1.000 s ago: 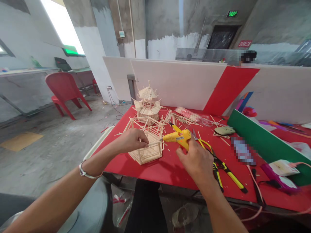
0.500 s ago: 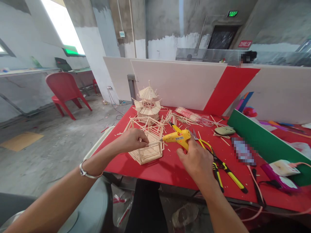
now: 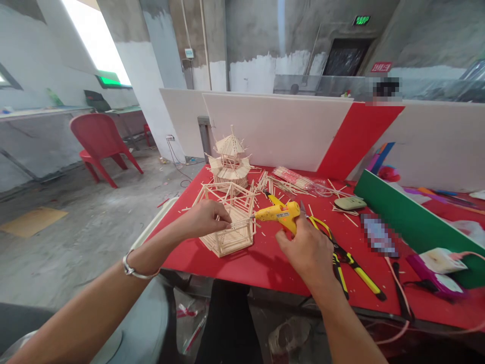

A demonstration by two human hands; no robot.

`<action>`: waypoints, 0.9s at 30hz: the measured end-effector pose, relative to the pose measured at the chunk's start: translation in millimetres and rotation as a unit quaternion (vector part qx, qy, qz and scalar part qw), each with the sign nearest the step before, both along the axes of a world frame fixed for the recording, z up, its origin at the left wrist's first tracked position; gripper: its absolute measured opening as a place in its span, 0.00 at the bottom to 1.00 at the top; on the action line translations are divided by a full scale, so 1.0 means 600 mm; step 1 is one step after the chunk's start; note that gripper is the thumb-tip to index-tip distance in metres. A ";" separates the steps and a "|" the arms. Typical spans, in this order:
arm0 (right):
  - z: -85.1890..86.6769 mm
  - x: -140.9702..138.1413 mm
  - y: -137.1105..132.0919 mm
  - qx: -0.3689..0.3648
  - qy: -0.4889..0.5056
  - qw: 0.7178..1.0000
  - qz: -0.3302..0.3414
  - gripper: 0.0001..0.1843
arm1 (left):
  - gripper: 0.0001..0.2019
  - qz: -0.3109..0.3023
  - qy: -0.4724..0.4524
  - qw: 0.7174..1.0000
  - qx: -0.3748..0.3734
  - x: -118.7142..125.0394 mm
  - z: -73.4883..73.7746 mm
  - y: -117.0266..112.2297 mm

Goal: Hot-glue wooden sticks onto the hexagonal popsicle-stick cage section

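My right hand [image 3: 308,247] is wrapped around the grip of a yellow glue gun [image 3: 280,213]. The gun's nozzle points left, at the right front top corner of a six-sided frame of wooden sticks [image 3: 235,245]. My left hand [image 3: 209,218] is closed over the frame's left front, its fingers pinching a thin wooden stick [image 3: 239,222] that runs along the front top side. The fingertips partly hide that stick's left end. Behind the frame stands a pagoda model [image 3: 230,162] of the same sticks, with a tiered roof.
Loose sticks [image 3: 263,181] and a bagged bundle of sticks [image 3: 295,178] lie at the back of the red table [image 3: 242,268]. Yellow-black cutters [image 3: 358,275], a computer mouse [image 3: 349,203], a green board [image 3: 413,227] and a purple power strip [image 3: 435,278] are on the right.
The glue gun has shifted very slightly right, its nozzle still by the frame's corner. My left hand keeps its pinch in nearly the same spot.
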State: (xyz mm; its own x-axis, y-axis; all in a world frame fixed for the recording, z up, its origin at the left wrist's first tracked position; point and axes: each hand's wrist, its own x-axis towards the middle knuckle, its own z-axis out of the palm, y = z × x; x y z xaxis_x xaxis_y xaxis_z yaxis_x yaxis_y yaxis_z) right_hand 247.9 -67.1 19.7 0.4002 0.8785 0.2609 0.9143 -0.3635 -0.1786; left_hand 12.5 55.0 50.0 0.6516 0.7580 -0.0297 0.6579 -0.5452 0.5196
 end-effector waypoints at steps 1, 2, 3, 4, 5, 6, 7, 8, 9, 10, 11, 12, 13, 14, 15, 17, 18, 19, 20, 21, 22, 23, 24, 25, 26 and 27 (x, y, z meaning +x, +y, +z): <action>-0.002 0.001 0.000 0.002 0.002 1.000 0.000 0.20 | 0.06 0.001 0.000 1.000 -0.001 0.000 0.000 0.000; -0.004 0.003 -0.001 0.004 0.005 1.000 0.000 0.20 | 0.06 0.001 0.000 1.000 -0.001 0.000 -0.001 0.001; -0.006 0.004 -0.002 0.006 0.010 1.000 0.000 0.19 | 0.06 0.001 -0.001 1.000 -0.001 -0.001 -0.002 0.001; -0.008 0.006 -0.002 0.009 0.015 1.000 -0.001 0.19 | 0.06 -0.001 -0.002 1.000 0.001 -0.001 -0.002 0.002; -0.010 0.007 -0.003 0.011 0.022 1.000 -0.002 0.18 | 0.07 -0.002 -0.003 1.000 0.003 -0.002 -0.003 0.002; -0.011 0.008 -0.003 0.013 0.029 0.999 -0.002 0.18 | 0.07 -0.003 -0.003 1.000 0.004 -0.002 -0.003 0.003; -0.012 0.008 -0.004 0.014 0.036 0.999 -0.002 0.18 | 0.07 -0.005 -0.003 1.000 0.005 -0.002 -0.003 0.003; -0.012 0.008 -0.004 0.014 0.042 0.999 -0.001 0.18 | 0.07 -0.007 -0.002 1.000 0.005 -0.002 -0.003 0.003; -0.012 0.008 -0.004 0.013 0.044 0.999 -0.001 0.18 | 0.07 -0.008 -0.001 1.000 0.006 -0.002 -0.002 0.003; -0.011 0.007 -0.004 0.012 0.045 0.999 0.001 0.18 | 0.07 -0.009 0.000 1.000 0.007 -0.002 -0.002 0.002; -0.010 0.006 -0.005 0.011 0.044 0.999 0.002 0.18 | 0.07 -0.009 0.002 1.000 0.008 -0.002 -0.001 0.002; -0.009 0.005 -0.005 0.009 0.042 0.999 0.004 0.18 | 0.07 -0.008 0.002 1.000 0.009 -0.001 -0.001 0.002; -0.008 0.004 -0.005 0.007 0.039 0.999 0.005 0.17 | 0.07 -0.007 0.003 1.000 0.010 -0.001 -0.001 0.002; -0.007 0.003 -0.005 0.005 0.037 0.999 0.006 0.17 | 0.07 -0.006 0.003 1.000 0.010 -0.001 -0.001 0.002; -0.006 0.002 -0.006 0.003 0.036 0.999 0.007 0.17 | 0.07 -0.007 0.003 1.000 0.010 -0.001 -0.001 0.003; -0.005 0.000 -0.007 0.001 0.035 0.999 0.009 0.18 | 0.07 -0.006 0.002 1.000 0.009 -0.002 -0.003 0.003; -0.005 -0.001 -0.007 0.001 0.035 0.999 0.011 0.18 | 0.07 -0.006 0.002 1.000 0.009 -0.002 -0.003 0.003; -0.006 -0.002 -0.008 0.002 0.035 0.999 0.014 0.18 | 0.07 -0.005 0.003 1.000 0.009 -0.002 -0.004 0.003; -0.007 -0.002 -0.008 0.004 0.034 0.999 0.019 0.18 | 0.07 -0.004 0.003 1.000 0.009 -0.003 -0.004 0.003; -0.008 -0.002 -0.008 0.006 0.032 0.999 0.023 0.18 | 0.07 -0.003 0.003 1.000 0.009 -0.003 -0.005 0.003; -0.009 -0.002 -0.008 0.008 0.031 0.999 0.024 0.17 | 0.07 -0.003 0.003 1.000 0.009 -0.003 -0.005 0.003; -0.010 -0.001 -0.007 0.010 0.030 0.999 0.020 0.17 | 0.07 -0.003 0.003 1.000 0.008 -0.003 -0.005 0.003; -0.011 0.000 -0.006 0.013 0.028 0.999 0.012 0.17 | 0.07 -0.003 0.002 1.000 0.006 -0.003 -0.005 0.003; -0.011 0.000 -0.005 0.017 0.026 1.000 0.004 0.17 | 0.07 -0.003 0.001 1.000 0.004 -0.003 -0.005 0.002; -0.011 0.001 -0.003 0.020 0.023 1.000 -0.003 0.17 | 0.07 -0.003 -0.001 1.000 0.002 -0.004 -0.005 0.002; -0.011 0.001 -0.001 0.023 0.021 0.999 -0.005 0.17 | 0.07 -0.004 -0.002 1.000 0.001 -0.004 -0.005 0.002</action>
State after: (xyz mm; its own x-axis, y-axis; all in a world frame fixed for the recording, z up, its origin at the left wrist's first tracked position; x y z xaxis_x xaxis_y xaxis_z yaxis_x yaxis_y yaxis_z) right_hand 248.5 -67.8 13.3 0.4213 0.8614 0.2837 0.9015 -0.3637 -0.2344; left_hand 10.4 56.1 47.1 0.6574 0.7531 -0.0258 0.6519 -0.5512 0.5208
